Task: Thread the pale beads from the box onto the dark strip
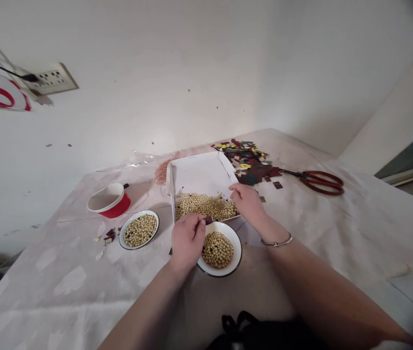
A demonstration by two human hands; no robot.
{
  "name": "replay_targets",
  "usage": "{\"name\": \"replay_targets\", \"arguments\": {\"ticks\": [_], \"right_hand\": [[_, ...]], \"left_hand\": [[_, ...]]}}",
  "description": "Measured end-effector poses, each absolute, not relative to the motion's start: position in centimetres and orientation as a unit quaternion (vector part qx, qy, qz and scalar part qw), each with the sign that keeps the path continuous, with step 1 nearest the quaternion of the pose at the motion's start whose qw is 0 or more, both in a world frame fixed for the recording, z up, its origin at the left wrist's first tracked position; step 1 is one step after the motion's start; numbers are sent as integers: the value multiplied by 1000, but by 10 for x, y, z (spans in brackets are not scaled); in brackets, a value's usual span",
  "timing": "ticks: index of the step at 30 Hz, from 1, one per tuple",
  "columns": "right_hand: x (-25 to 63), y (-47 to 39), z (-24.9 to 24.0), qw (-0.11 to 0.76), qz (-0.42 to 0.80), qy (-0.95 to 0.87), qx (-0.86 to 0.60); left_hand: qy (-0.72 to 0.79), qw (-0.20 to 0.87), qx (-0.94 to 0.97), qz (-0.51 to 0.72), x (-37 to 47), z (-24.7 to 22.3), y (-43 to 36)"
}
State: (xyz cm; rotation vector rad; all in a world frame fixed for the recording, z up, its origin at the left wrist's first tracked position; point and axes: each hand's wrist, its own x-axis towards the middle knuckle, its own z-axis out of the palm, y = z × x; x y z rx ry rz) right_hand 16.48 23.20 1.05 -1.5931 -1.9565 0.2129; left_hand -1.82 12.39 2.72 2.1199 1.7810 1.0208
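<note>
My left hand point(188, 239) is closed, with a small dark red flat piece point(209, 220) pinched between thumb and fingers. That piece is just above the far rim of a white bowl point(238, 247) partly filled with pale soybeans point(217, 250) and some dark ones. Behind the bowl lies a shallow white cardboard box point(201, 170), its near half covered by a layer of similar beans point(206, 205). My right hand point(248, 201), a bracelet on its wrist, has its fingers curled at the box's right side wall, partly hiding it.
To the left stand a second bowl of beans point(140, 231) and a red and white cup point(113, 203). Dark scraps point(110, 235) lie beside them. Behind the box on the right are a heap of coloured scraps point(250, 163) and red-handled scissors point(321, 182). The wall is behind.
</note>
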Motion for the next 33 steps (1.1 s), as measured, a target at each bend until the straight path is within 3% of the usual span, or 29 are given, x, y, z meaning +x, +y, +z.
{"name": "replay_targets", "arguments": {"ticks": [33], "right_hand": [[168, 236, 5, 237, 130, -788, -554]], "left_hand": [[593, 108, 723, 337, -18, 29, 126]]}}
